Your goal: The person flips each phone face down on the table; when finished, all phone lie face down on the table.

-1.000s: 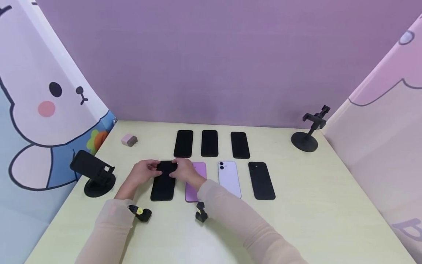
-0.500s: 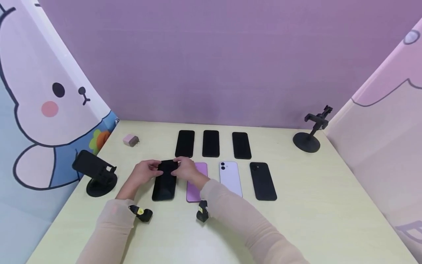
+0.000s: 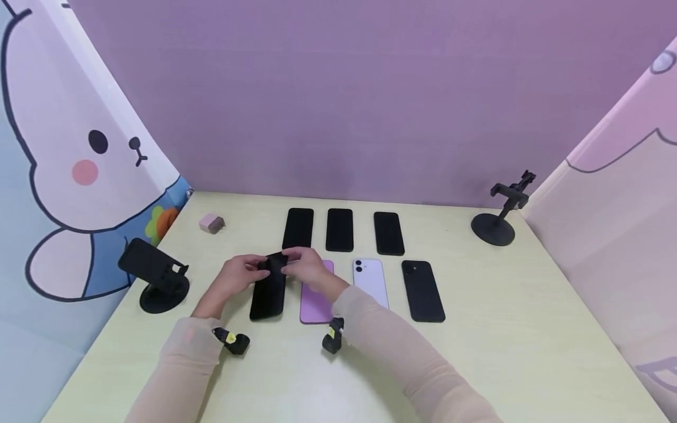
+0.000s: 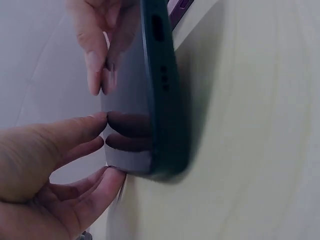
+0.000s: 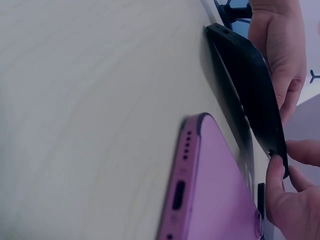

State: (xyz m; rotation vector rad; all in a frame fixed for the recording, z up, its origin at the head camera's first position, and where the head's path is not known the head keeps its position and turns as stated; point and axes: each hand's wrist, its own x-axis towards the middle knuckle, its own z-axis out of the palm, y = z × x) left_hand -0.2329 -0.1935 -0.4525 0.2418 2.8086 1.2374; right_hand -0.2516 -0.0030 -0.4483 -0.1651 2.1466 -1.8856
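Note:
A black phone [image 3: 268, 298], its glossy screen up, is pinched at its far end by both hands. My left hand [image 3: 239, 274] has thumb and fingers on the far left corner. On the far right corner are the thumb and fingers of my right hand [image 3: 311, 269]. The right wrist view shows the black phone [image 5: 252, 85] tilted, its far end raised and its near end close to the table. Finger reflections show on its screen in the left wrist view. Right beside it, partly under the right forearm, lies a purple phone [image 3: 315, 304], back up.
Further right lie a white phone [image 3: 370, 285] and a black phone with cameras up [image 3: 423, 291]. Behind, three black phones [image 3: 339, 230] form a row. A black phone stand [image 3: 164, 288] is at left, another stand [image 3: 494, 228] at back right. A pink charger plug [image 3: 211, 223] sits at back left.
Both hands have raised the far end of the black phone off the table and shifted it slightly to the right. The other phones have stayed in place.

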